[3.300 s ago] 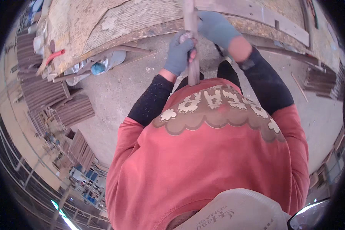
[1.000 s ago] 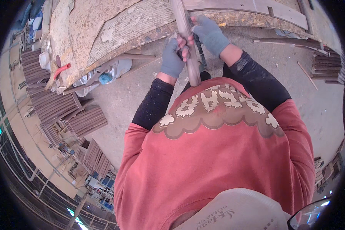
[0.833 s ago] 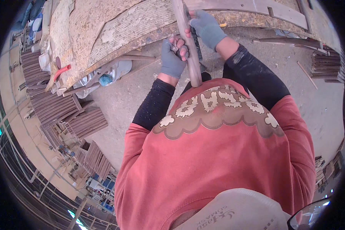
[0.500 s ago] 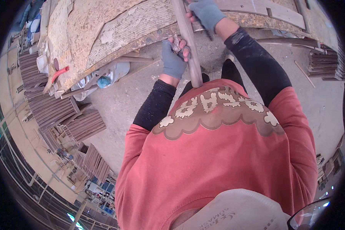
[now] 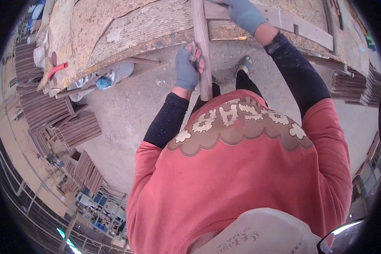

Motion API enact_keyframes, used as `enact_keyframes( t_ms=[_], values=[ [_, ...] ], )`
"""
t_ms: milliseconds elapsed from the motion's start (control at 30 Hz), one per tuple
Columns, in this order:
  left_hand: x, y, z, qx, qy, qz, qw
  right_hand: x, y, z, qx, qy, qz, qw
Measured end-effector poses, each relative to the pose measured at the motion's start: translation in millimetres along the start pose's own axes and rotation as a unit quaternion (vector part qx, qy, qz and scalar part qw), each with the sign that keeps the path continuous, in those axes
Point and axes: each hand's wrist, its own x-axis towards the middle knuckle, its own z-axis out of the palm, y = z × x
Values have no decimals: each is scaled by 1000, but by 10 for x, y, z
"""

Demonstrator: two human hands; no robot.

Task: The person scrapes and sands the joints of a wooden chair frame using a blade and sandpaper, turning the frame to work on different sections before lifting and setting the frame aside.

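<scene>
The wooden rail (image 5: pixel 201 29) looks smooth and matt, the counter (image 5: pixel 144 30) rough and flaking, the gloves (image 5: pixel 187 75) matt cloth, the floor (image 5: pixel 129 122) concrete.

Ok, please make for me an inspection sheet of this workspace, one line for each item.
Surface: bench top worn and patchy, covering looks torn.
Job's things: wooden bar reaches past the bench's front edge; slotted board lies on the bench.
Clutter: red curved piece at the bench's left end.
Hands: left hand curled at the bar, contents unclear; right hand grips a thin dark tool, partly out of view.
Cables: nothing seen.
Surroundings: wood stacks on both sides; grey floor.
</scene>
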Motion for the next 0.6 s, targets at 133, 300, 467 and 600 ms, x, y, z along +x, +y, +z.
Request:
enact_keyframes(
  t_ms=[133, 300, 467, 600],
  values=[
    [-6, -21, 30, 19, 5, 15, 1000, -105, 259, 101, -36, -31, -64, 997],
    [-47, -61, 82, 26, 45, 26, 998, -45, 237, -53, -63, -38, -74, 995],
    [-27, -50, 166, 105, 52, 28, 993, 23, 352, 53, -62, -4, -116, 991],
    [-45, -35, 264, 52, 142, 7, 988, -150, 487, 248, -4, 13, -221, 975]
  ],
)
